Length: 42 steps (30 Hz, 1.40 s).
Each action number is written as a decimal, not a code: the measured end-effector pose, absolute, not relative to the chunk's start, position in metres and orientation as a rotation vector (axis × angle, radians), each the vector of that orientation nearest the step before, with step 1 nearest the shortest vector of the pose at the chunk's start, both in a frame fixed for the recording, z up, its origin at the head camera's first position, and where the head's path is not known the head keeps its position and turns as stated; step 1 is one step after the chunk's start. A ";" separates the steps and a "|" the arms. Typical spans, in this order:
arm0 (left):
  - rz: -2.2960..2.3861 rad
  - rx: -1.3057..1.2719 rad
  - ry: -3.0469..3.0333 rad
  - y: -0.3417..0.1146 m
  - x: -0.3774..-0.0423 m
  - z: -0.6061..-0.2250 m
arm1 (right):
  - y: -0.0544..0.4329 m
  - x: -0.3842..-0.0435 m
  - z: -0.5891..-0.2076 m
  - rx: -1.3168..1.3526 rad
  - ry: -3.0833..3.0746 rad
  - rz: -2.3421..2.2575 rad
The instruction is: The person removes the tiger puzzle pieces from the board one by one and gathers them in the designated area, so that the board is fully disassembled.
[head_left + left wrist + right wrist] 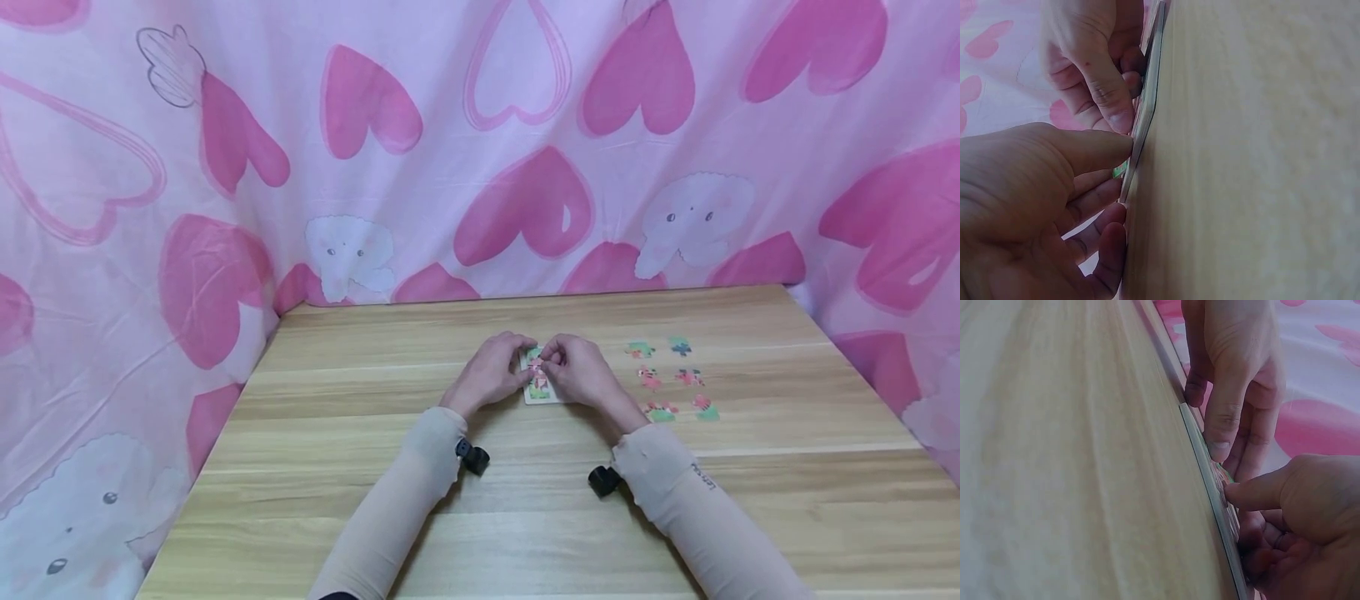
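Note:
A small white-edged puzzle board [534, 401] lies on the table between both hands, with colourful joined pieces along its left side. My left hand [489, 372] is at the board's left edge, thumb and fingers spread around it; in the left wrist view its thumb tip is on the board [1149, 94]. From the right, my right hand [585, 372] reaches over the board with curled fingers. Its thumb and forefinger pinch close over the joined pieces; the small puzzle piece there is mostly hidden by the fingers. In the right wrist view both thumbs meet the board's top.
Several loose puzzle pieces lie in two columns right of the board, among them a blue-green piece [680, 347] and a red piece [648, 377]. The wooden table [337, 467] ends at a pink heart-patterned curtain [420, 208] behind and at the sides.

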<state>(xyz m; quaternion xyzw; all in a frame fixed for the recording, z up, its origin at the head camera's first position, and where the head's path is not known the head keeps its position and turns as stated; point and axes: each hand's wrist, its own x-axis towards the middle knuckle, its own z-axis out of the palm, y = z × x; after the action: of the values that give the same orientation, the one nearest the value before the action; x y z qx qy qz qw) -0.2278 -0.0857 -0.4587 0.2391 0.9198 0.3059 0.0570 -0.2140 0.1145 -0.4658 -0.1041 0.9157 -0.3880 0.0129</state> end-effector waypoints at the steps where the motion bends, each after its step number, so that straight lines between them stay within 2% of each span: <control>1: 0.929 0.723 2.788 -0.086 -0.228 -0.458 | 0.114 -0.214 -0.465 -0.320 2.847 -1.212; 42: 0.823 0.818 2.720 -0.096 -0.228 -0.453 | 0.126 -0.216 -0.465 -0.328 2.747 -1.228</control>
<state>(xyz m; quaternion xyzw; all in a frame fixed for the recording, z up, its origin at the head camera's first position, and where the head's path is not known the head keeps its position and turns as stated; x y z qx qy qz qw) -0.2282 -0.0958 -0.4530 0.2754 0.9159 0.2772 0.0923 -0.2160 0.1256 -0.4645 -0.1082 0.9061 -0.4049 0.0573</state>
